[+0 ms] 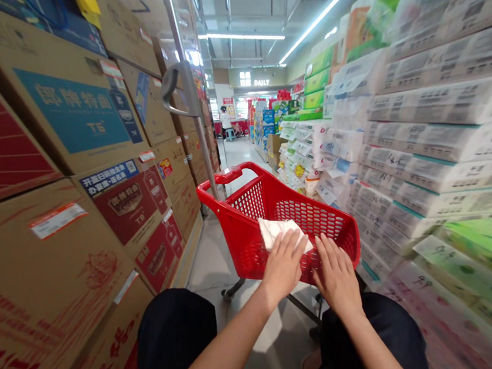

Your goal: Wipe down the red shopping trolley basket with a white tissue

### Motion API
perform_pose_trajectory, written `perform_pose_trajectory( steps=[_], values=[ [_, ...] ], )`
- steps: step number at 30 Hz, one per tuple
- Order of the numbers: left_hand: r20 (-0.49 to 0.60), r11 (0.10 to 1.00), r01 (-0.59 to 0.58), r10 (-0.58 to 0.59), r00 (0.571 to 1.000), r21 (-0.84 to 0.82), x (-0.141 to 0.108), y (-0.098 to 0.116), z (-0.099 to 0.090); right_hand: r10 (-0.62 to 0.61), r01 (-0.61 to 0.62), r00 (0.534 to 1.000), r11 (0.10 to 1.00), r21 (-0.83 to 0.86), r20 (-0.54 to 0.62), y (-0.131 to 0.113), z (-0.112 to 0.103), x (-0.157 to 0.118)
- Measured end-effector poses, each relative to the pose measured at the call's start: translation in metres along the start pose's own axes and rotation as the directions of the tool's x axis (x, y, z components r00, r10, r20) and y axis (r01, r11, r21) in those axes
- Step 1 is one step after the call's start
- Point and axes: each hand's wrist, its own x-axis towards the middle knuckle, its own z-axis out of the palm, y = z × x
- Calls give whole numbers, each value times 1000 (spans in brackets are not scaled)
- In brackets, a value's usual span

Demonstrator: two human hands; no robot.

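A red plastic shopping cart (239, 240) with perforated walls stands in front of my knees. Over its near rim lies a folded white cloth (271, 231). My left hand (284, 260) rests flat on the cloth, its fingers stretched forward. To the right, my right hand (336, 272) lies with fingers extended against the cart's near wall, holding nothing. A grey metal pole with a looped handle (181, 89) rises from the cart's left side.
Stacked cardboard boxes (81, 109) line the left of the aisle. Wrapped packs of paper goods (424, 139) are piled high on the right, close to the cart. Far down the aisle a person (225, 120) is near a small stool (230, 134).
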Motion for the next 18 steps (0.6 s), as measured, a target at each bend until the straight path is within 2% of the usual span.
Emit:
perform_pose_trajectory(
  steps=[4,7,10,14,16,18],
  values=[
    [17,998,-54,54,998,22,4,-21,-4,14,-14,1000,1000,-1,27,6,-7,-2],
    [-5,998,44,-44,999,50,8,-33,-6,39,-40,998,999,17,40,8,-7,-3],
    [-31,995,91,-89,996,44,10,-20,-5,60,-61,997,998,29,49,10,-4,-4],
    [-17,997,-73,74,997,20,6,1,-4,68,-69,997,997,27,45,11,-4,-6],
    [-3,993,-117,117,993,28,5,-4,-5,58,-59,997,998,18,48,12,-8,-6],
    [2,995,-83,83,997,47,6,-16,-6,48,-48,998,999,1,49,10,-11,-6]
  ],
)
